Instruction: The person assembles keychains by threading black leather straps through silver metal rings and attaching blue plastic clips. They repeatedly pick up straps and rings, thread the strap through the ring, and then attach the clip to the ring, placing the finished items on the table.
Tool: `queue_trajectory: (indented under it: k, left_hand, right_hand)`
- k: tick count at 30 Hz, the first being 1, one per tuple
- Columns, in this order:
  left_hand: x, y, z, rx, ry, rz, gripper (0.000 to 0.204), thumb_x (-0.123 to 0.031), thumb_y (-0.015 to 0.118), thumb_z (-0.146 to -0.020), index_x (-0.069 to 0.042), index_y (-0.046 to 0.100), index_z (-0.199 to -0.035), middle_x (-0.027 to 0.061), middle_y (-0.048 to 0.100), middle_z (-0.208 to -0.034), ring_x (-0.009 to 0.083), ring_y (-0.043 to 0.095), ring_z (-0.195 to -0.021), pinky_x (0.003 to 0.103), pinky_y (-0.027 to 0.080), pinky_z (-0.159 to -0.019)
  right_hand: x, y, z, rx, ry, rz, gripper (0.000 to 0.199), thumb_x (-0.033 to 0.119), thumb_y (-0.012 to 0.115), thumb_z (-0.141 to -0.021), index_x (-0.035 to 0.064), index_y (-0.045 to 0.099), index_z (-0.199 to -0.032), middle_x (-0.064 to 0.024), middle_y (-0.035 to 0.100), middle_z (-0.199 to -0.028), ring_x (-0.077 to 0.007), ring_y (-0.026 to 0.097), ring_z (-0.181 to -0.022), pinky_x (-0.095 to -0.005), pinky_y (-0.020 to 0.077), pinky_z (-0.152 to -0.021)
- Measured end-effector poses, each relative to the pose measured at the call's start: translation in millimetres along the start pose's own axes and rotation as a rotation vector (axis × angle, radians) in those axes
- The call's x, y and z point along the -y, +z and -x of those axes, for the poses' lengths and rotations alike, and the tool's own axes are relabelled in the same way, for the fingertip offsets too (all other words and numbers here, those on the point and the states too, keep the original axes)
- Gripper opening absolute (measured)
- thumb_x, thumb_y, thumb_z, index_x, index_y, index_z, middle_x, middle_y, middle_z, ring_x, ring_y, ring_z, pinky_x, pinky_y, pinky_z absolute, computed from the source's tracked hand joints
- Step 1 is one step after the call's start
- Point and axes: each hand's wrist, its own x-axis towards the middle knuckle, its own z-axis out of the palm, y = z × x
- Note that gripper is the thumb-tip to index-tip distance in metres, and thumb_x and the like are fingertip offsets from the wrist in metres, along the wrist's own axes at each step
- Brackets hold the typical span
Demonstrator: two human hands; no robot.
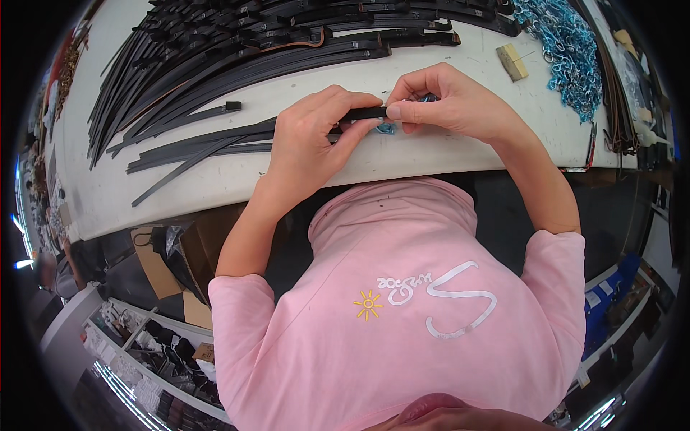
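Note:
My left hand (309, 133) is closed on a narrow black strap (365, 113), thumb below and fingers above. At the strap's right end, my right hand (449, 104) pinches with thumb and forefinger. A bit of shiny bluish metal shows among the right fingers, its shape mostly hidden. Just below the strap, a small light-blue metal piece (386, 128) lies on or near the table, partly covered by the fingers. Several loose black straps (208, 147) stretch out to the left of my left hand, some crossing one another.
A large pile of black straps (237, 65) covers the far left and middle of the white table (460, 154). At the right lies a heap of blue metal clasps (571, 61), near a small yellowish block (512, 62). Brown straps hang past the right edge. An open cardboard box (162, 262) stands below, left.

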Motion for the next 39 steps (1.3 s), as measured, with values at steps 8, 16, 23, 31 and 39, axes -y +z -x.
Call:
queue_trajectory:
  k: [8, 16, 23, 31, 39]
  left_hand:
    - [-3.2, 2.3, -3.9, -0.016, -0.019, -0.002, 0.019, -0.009, 0.080, -0.079, -0.007, 0.073, -0.097, 0.0023, 0.067, -0.082, 0.0126, 0.054, -0.056, 0.025, 0.041, -0.049]
    - [4.6, 6.2, -0.2, -0.064, -0.008, -0.008, 0.018, -0.008, 0.080, -0.077, -0.008, 0.073, -0.094, 0.0017, 0.067, -0.080, 0.0135, 0.054, -0.055, 0.026, 0.041, -0.048]
    - [2.0, 3.9, 1.6, -0.014, -0.044, -0.033, 0.019, -0.009, 0.080, -0.078, -0.009, 0.074, -0.096, 0.0017, 0.066, -0.082, 0.0146, 0.056, -0.057, 0.026, 0.042, -0.049]
    - [7.5, 0.7, 2.1, 0.000, -0.085, -0.011, 0.020, -0.011, 0.081, -0.079, -0.008, 0.075, -0.099, 0.0024, 0.064, -0.080, 0.0140, 0.055, -0.059, 0.026, 0.042, -0.050]
    - [6.2, -0.1, 2.4, -0.006, -0.122, 0.020, 0.020, -0.009, 0.080, -0.079, -0.007, 0.075, -0.098, 0.0026, 0.064, -0.077, 0.0127, 0.053, -0.057, 0.025, 0.040, -0.049]
  right_hand:
    - [-6.1, -0.2, 2.1, -0.015, -0.039, -0.056, 0.027, 0.025, 0.070, -0.093, -0.0001, 0.071, -0.102, -0.0007, 0.066, -0.083, -0.0066, 0.061, -0.077, -0.0214, 0.0490, -0.074]
    - [-17.7, 1.5, 4.1, -0.086, -0.080, -0.066, 0.028, 0.024, 0.070, -0.093, -0.0013, 0.071, -0.103, -0.0006, 0.063, -0.080, -0.0065, 0.056, -0.074, -0.0224, 0.0470, -0.069]
    - [-14.3, 1.6, 3.1, -0.054, -0.066, 0.001, 0.026, 0.022, 0.070, -0.095, -0.0009, 0.070, -0.105, -0.0010, 0.067, -0.087, -0.0061, 0.060, -0.080, -0.0210, 0.0509, -0.076]
    - [-10.3, -0.1, 0.3, -0.015, 0.003, -0.126, 0.028, 0.026, 0.069, -0.095, -0.0002, 0.068, -0.105, -0.0060, 0.071, -0.089, -0.0104, 0.067, -0.084, -0.0237, 0.0542, -0.078]
    - [-9.2, -0.3, -3.2, 0.000, 0.006, -0.110, 0.025, 0.024, 0.068, -0.096, -0.0002, 0.067, -0.103, -0.0048, 0.069, -0.084, -0.0078, 0.063, -0.076, -0.0226, 0.0526, -0.074]
